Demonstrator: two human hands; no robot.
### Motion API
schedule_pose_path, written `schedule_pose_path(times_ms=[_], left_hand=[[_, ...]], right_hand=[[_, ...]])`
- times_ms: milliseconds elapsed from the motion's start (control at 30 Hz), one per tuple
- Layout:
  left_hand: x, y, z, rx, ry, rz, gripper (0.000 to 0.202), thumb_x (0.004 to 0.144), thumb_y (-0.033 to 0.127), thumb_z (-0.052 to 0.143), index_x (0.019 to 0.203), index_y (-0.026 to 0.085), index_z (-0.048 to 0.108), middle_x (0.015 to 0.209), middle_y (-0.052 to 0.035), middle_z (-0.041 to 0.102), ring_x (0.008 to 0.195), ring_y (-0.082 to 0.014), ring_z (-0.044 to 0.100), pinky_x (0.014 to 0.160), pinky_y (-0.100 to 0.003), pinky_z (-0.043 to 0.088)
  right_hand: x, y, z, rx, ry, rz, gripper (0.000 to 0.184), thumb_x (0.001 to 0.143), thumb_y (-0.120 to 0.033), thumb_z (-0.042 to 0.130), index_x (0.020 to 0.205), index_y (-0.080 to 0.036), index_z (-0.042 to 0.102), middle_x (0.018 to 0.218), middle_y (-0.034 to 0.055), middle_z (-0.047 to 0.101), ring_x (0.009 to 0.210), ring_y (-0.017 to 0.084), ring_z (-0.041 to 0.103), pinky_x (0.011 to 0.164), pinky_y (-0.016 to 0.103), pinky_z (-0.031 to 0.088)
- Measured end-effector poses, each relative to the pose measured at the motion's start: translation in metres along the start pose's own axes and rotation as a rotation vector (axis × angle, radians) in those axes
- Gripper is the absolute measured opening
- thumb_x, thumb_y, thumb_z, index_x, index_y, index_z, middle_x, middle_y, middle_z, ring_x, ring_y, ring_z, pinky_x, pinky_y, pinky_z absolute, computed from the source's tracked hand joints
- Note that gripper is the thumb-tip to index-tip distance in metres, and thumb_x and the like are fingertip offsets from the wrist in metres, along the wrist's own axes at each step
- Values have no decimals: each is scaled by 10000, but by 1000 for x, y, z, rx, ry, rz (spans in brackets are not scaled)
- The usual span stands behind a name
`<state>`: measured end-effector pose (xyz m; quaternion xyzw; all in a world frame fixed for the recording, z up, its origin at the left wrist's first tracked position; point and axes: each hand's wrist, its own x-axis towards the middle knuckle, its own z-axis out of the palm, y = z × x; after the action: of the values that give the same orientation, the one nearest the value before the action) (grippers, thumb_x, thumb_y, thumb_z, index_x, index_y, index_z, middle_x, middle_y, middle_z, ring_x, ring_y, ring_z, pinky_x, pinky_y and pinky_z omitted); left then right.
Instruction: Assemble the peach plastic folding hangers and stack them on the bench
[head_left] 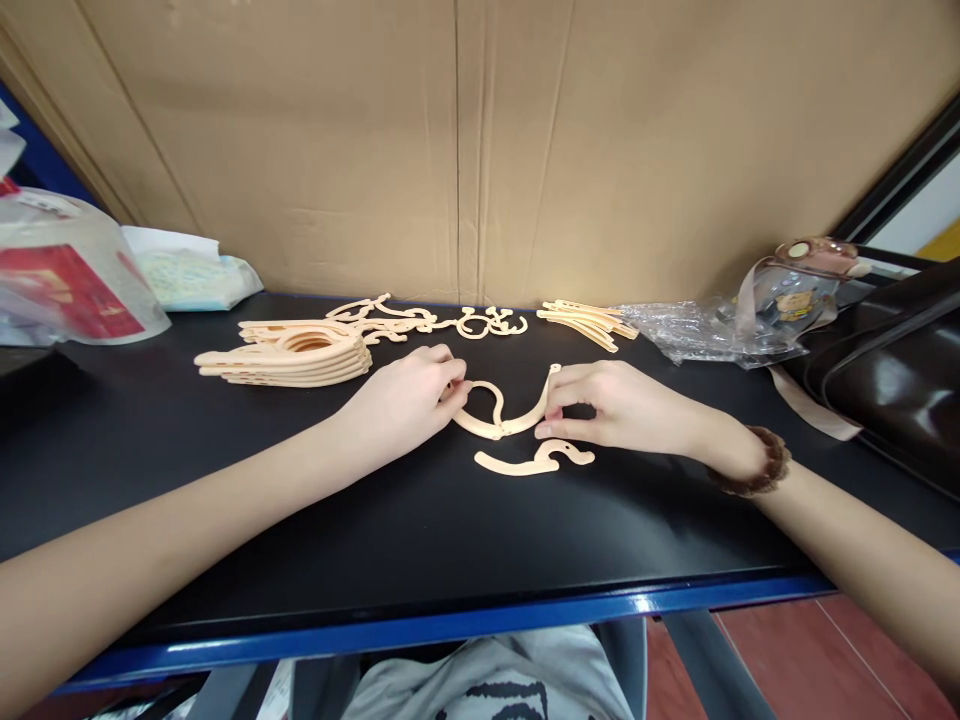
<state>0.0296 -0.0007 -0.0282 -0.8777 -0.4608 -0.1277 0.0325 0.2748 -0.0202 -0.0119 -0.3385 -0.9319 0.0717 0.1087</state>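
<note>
In the middle of the black tabletop, a curved beige plastic hanger part [491, 428] with a ring-like loop lies between my two hands. My left hand [420, 390] pinches its left end with thumb and fingers. At the opposite side my right hand [611, 402] grips the right arm between thumb and fingertips, and its tip sticks up past the fingers. Just in front of these, a loose hooked beige piece [532, 463] rests flat on the table. Left of my left hand is a stack of beige hangers [300, 365].
Behind lie loose beige hooks [491, 322], tangled curved pieces [382, 315] and a bundle of straight strips [589, 322]. Clear plastic bags [690, 325] and a dark brown bag [892, 370] sit right; a tissue pack [191, 275] and plastic-wrapped roll [75, 270] left. Cardboard [300, 130] backs the table.
</note>
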Motion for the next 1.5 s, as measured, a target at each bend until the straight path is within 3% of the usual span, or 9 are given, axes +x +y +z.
schedule_pose_path(times_ms=[200, 367, 533, 767, 933, 1100, 1267, 1367, 1500], left_hand=[[0, -1, -1, 64, 21, -64, 198, 884, 336, 477, 794, 175, 550, 863, -50, 578, 777, -196, 589, 535, -261, 409], [-1, -3, 1, 77, 8, -43, 174, 843, 182, 454, 966, 196, 575, 975, -43, 621, 939, -223, 587, 534, -262, 401], [-4, -4, 1, 20, -22, -37, 290, 800, 124, 436, 1041, 216, 568, 1038, -32, 620, 956, -216, 588, 570, -270, 426], [-8, -1, 0, -61, -54, 13, 437, 734, 25, 389, 1071, 233, 573, 1081, -18, 634, 992, -201, 590, 687, -286, 463], [-9, 5, -7, -27, -153, -14, 467, 668, -29, 380, 957, 239, 631, 793, 25, 675, 739, -190, 616, 602, -290, 414], [-11, 13, -5, 16, -44, 79, 313, 830, 71, 369, 944, 189, 636, 843, -22, 666, 823, -217, 597, 769, -362, 437], [-16, 30, -1, -29, -6, 126, 351, 913, 475, 455, 955, 175, 632, 968, -50, 645, 927, -240, 562, 823, -393, 431], [-19, 37, 0, -73, -49, 146, 331, 847, 496, 562, 971, 197, 633, 1002, -34, 635, 943, -241, 557, 808, -385, 424], [-21, 37, -1, -234, -126, 155, 162, 858, 305, 539, 980, 238, 623, 981, 6, 615, 914, -196, 567, 745, -324, 421]], right_hand=[[-3, 1, -9, 218, -104, 32, 315, 789, -488, 671, 799, -173, 690, 768, 17, 625, 707, 140, 579, 629, 240, 421], [-9, 1, -15, 194, -261, 45, 174, 841, -325, 620, 940, -206, 700, 653, -36, 550, 567, 104, 520, 534, 219, 369], [-9, 10, -15, 102, -171, 25, 204, 861, -122, 502, 829, -196, 689, 720, -23, 611, 607, 99, 537, 595, 222, 378], [-7, 23, -10, -125, -52, 63, 228, 863, -102, 500, 723, -193, 655, 767, -2, 573, 660, 115, 548, 607, 236, 360], [-7, 25, -9, -269, 27, 178, 233, 833, -69, 477, 711, -203, 623, 769, -6, 584, 668, 125, 539, 576, 242, 328], [-9, 9, -14, -298, 66, 403, 118, 890, -284, 509, 900, -218, 606, 672, -23, 625, 585, 140, 547, 527, 248, 309], [-10, -7, -11, -246, -80, 442, 448, 816, -651, 516, 752, -214, 589, 683, -10, 632, 594, 157, 566, 518, 252, 308], [-9, -8, -7, -224, -74, 376, 397, 803, -601, 580, 764, -206, 599, 796, -1, 639, 644, 155, 570, 549, 256, 330], [-6, -5, -4, -137, -77, 269, 208, 863, -394, 584, 803, -202, 637, 880, 7, 628, 689, 140, 573, 601, 254, 359]])
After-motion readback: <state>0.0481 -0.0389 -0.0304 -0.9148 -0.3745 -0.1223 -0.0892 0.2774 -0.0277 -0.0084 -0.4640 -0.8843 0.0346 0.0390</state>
